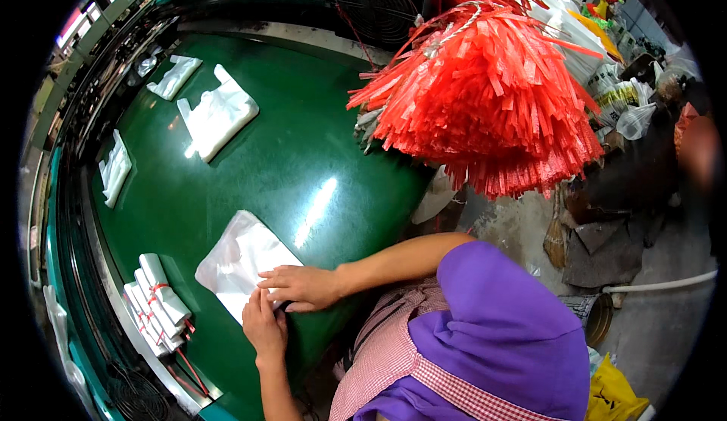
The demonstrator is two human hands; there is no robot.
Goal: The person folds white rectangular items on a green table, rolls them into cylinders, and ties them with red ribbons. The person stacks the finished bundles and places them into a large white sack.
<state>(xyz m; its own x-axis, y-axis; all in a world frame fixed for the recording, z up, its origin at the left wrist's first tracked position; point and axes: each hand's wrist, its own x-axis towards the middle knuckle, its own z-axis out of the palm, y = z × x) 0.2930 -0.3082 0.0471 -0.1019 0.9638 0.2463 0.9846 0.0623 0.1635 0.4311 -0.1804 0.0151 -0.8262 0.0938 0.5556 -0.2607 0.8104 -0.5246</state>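
A white plastic bag (pixel 246 251), or a flat stack of them, lies on the green tabletop (pixel 303 156) at the near edge. My right hand (pixel 307 286) rests on its lower right part, fingers stretched out and pressing flat. Close beside it, my left hand (pixel 265 326) meets the bag's near edge, its fingers pinched together at the plastic. The left fingertips come up against the right fingers, and the bag's corner under both hands is hidden.
To the left lie rolled white bag bundles (pixel 157 300) tied with red strips. Farther off are white vest bags (pixel 219 114), another small bag (pixel 175 77) and one near the left edge (pixel 115 169). A large bunch of red plastic strips (pixel 485 103) hangs at the right.
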